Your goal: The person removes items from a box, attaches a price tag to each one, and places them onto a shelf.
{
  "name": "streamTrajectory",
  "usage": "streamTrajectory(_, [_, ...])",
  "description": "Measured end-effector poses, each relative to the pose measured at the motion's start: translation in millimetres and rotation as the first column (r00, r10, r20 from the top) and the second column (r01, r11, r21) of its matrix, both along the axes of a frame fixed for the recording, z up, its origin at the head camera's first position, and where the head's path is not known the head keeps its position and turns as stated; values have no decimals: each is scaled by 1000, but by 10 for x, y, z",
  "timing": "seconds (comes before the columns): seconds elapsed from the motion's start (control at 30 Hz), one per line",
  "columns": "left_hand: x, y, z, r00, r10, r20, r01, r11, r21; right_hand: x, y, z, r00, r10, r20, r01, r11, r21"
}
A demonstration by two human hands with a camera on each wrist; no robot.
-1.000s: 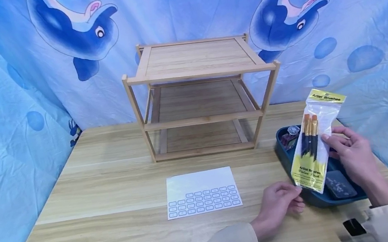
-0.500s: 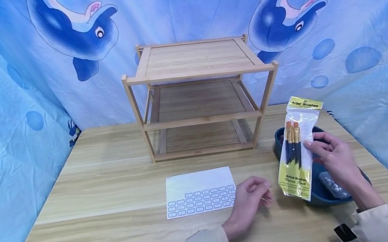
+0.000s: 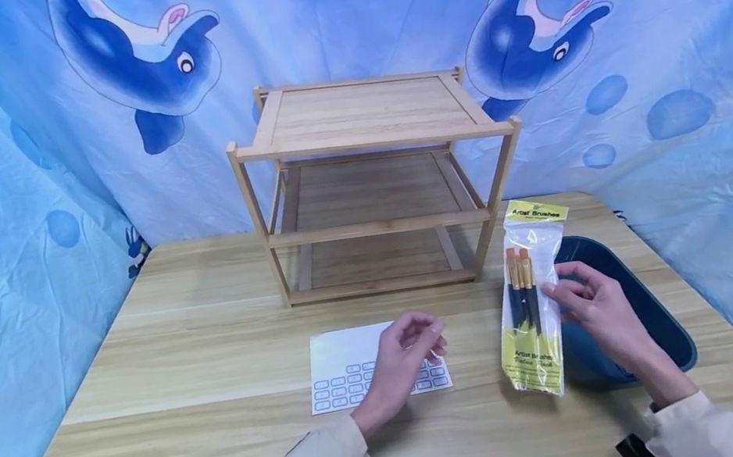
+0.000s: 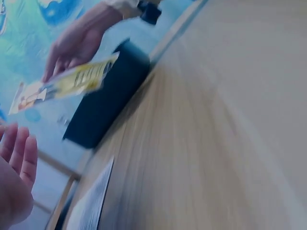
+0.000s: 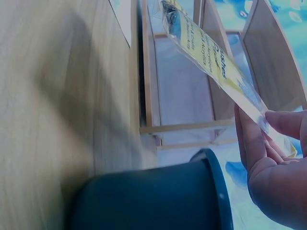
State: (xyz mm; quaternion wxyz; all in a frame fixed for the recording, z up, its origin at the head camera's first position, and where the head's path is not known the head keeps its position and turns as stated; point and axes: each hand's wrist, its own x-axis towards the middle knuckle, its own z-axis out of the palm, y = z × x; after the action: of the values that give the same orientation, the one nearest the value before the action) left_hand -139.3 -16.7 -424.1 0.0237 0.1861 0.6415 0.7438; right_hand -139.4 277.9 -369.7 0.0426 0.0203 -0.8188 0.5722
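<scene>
My right hand (image 3: 599,312) pinches the right edge of a clear, yellow-ended pack of artist brushes (image 3: 524,292) between thumb and fingers. Held upright above the table, the pack shows several dark-handled brushes with orange-brown tips. In the right wrist view, the thumb and fingers (image 5: 280,158) hold the pack's edge. My left hand (image 3: 398,370) hovers over a white sheet (image 3: 338,347) printed with rows of small boxes, its fingers loosely curled around nothing. Part of the sheet is hidden beneath that hand. A dark teal bin (image 3: 664,314) stands behind the right hand, partly covered by it and the pack.
A three-level wooden shelf (image 3: 364,114) stands at the back of the wooden table (image 3: 169,384). Blue curtains (image 3: 334,12) with dolphin prints hang behind and along both sides. The bin stands near the table's right edge.
My left hand has left the pack's lower edge and moved left over the sheet. The right hand has carried the pack left, partly out from over the bin.
</scene>
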Motion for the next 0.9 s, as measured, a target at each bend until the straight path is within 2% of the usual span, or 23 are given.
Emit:
streamTrajectory(0.17, [-47, -207, -41, 998, 53, -15, -53, 998, -35, 21, -102, -11, 999, 34, 16, -33, 999, -37])
streamTrajectory(0.4, [-138, -454, -57, 991, 133, -17, -134, 990, -53, 42, -229, -49, 996, 62, 63, -60, 998, -30])
streamTrajectory(0.67, [-239, -794, -58, 972, 234, -9, -234, 972, 4, 41, -337, -132, 986, 91, 137, -84, 995, -57])
streamTrajectory(0.9, [-268, -998, -74, 960, 278, 19, -277, 960, -47, 26, -379, -208, 987, 123, 108, -118, 992, -53])
